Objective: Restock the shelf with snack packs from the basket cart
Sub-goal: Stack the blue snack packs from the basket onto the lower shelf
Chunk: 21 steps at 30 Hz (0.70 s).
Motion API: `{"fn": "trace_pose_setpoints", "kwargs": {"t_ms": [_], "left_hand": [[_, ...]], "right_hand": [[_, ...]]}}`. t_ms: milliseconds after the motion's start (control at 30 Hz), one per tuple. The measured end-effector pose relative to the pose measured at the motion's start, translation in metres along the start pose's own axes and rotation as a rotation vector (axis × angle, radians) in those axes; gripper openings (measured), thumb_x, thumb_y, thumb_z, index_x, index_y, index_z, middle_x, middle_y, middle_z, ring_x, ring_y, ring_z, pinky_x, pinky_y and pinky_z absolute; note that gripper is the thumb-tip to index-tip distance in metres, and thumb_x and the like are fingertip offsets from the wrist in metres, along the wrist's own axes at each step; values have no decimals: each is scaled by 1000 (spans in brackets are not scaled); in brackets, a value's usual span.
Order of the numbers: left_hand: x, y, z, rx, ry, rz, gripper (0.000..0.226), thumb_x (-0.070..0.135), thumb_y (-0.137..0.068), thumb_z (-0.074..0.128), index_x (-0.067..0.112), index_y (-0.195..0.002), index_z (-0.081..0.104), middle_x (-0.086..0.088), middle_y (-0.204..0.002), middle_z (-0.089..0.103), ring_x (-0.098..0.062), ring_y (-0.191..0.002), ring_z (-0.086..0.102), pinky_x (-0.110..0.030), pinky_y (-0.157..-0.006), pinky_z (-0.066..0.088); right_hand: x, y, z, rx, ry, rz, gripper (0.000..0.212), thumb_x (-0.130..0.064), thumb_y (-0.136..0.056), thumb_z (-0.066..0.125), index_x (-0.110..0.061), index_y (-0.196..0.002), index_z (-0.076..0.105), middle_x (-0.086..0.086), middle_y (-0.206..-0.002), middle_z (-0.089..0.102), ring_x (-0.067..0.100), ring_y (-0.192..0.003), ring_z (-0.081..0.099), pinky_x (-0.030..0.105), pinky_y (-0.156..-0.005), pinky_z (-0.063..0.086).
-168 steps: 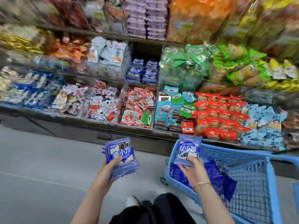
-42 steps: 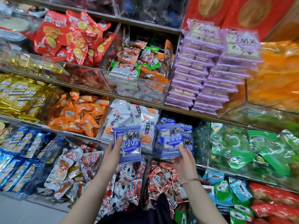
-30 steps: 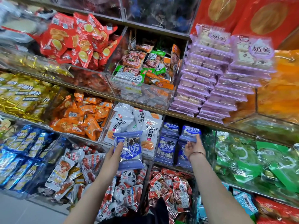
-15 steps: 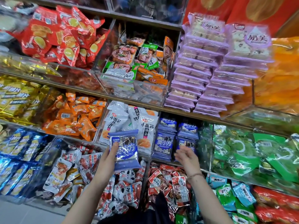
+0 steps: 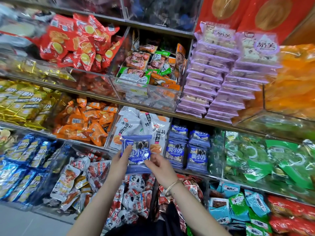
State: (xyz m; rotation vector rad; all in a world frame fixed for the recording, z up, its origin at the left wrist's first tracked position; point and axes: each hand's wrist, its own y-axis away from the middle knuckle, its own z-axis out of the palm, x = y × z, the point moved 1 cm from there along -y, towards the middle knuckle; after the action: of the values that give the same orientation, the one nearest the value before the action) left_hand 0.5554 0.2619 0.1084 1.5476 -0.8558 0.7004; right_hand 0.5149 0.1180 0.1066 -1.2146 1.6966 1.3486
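Note:
My left hand (image 5: 119, 161) holds a small stack of blue snack packs (image 5: 137, 149) upright in front of the shelf, thumb across the top pack's face. The fingers of my right hand (image 5: 162, 169) curl at the stack's lower right corner and pinch it. Just to the right, matching blue packs (image 5: 197, 155) stand in two rows in a clear shelf compartment on the middle shelf (image 5: 192, 172). The basket cart is out of view.
White packs (image 5: 136, 126) fill the bin directly behind the stack. Orange packs (image 5: 88, 123) lie to the left, green packs (image 5: 255, 157) to the right, purple trays (image 5: 213, 82) above. Red-and-white packs (image 5: 136, 198) fill the lower bins under my arms.
My right hand set its blue pack into the shelf compartment, let go, and came back left to the stack in my left hand. The left hand stayed roughly where it was.

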Motion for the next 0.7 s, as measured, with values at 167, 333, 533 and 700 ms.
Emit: {"fn": "trace_pose_setpoints", "kwargs": {"t_ms": [167, 333, 533, 700], "left_hand": [[4, 3, -1, -53, 10, 47, 78, 81, -67, 38, 27, -117, 64, 4, -112, 71, -20, -107, 63, -44, -98, 45], [-3, -8, -3, 18, 18, -3, 74, 66, -88, 42, 14, -141, 43, -9, -146, 43, -30, -132, 42, -48, -108, 30], [-8, -20, -3, 47, 12, -35, 69, 61, -91, 43, 12, -140, 45, -11, -145, 44, -30, -132, 42, -47, -108, 29], [-11, -24, -3, 56, 4, -40, 62, 59, -92, 42, 13, -131, 53, -8, -130, 58, -24, -116, 54, -42, -101, 34]], "right_hand": [[18, 10, -5, 52, -156, 36, 11, -24, -93, 55, -24, -82, 53, -10, -77, 55, 6, -66, 56, 11, -59, 45], [52, 20, -45, 299, -403, 159, 20, -31, -89, 59, -13, -97, 61, -3, -70, 49, 6, -50, 54, 23, -60, 45], [78, -15, -109, 589, -474, 298, 17, -24, -92, 56, -9, -97, 64, 0, -73, 59, 11, -50, 52, 22, -60, 47], [77, -84, -129, 627, -425, 330, 17, -21, -91, 58, -8, -101, 63, 0, -84, 59, 11, -47, 54, 14, -45, 47]]}}
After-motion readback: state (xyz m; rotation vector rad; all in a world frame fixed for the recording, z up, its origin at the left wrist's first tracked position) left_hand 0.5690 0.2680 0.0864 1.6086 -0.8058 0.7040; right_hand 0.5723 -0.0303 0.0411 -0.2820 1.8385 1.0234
